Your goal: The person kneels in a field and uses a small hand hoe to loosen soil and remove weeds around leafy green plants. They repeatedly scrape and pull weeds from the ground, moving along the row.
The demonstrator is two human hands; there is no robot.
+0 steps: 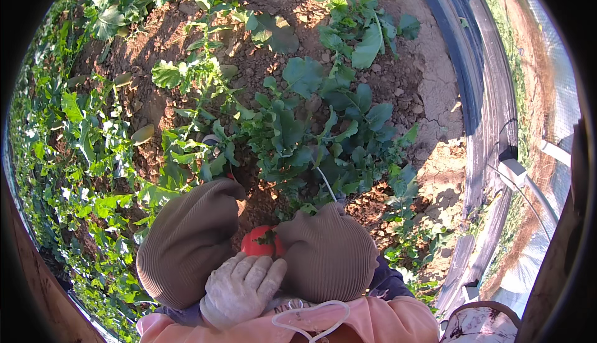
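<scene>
My left hand (242,287), in a pale, soil-stained glove, lies between my knees at the lower middle. Its back faces up and its fingers are close together; whether they grip anything underneath is hidden. Just beyond the fingertips is a smooth red object (258,241) with a dark green patch, partly covered by the hand and a knee; its kind is unclear. My right hand is out of view. Brown ribbed fabric covers both knees (184,245). Leafy green plants (287,126) with lobed leaves grow from the soil before me.
Dense leafy plants (88,194) fill the left side. Clumpy brown soil (261,70) shows between the rows. Along the right run dark plastic sheeting (494,86), a white fitting (513,174) with pipe and thin line, and translucent sheeting (562,86). A patterned sleeve (480,326) is at lower right.
</scene>
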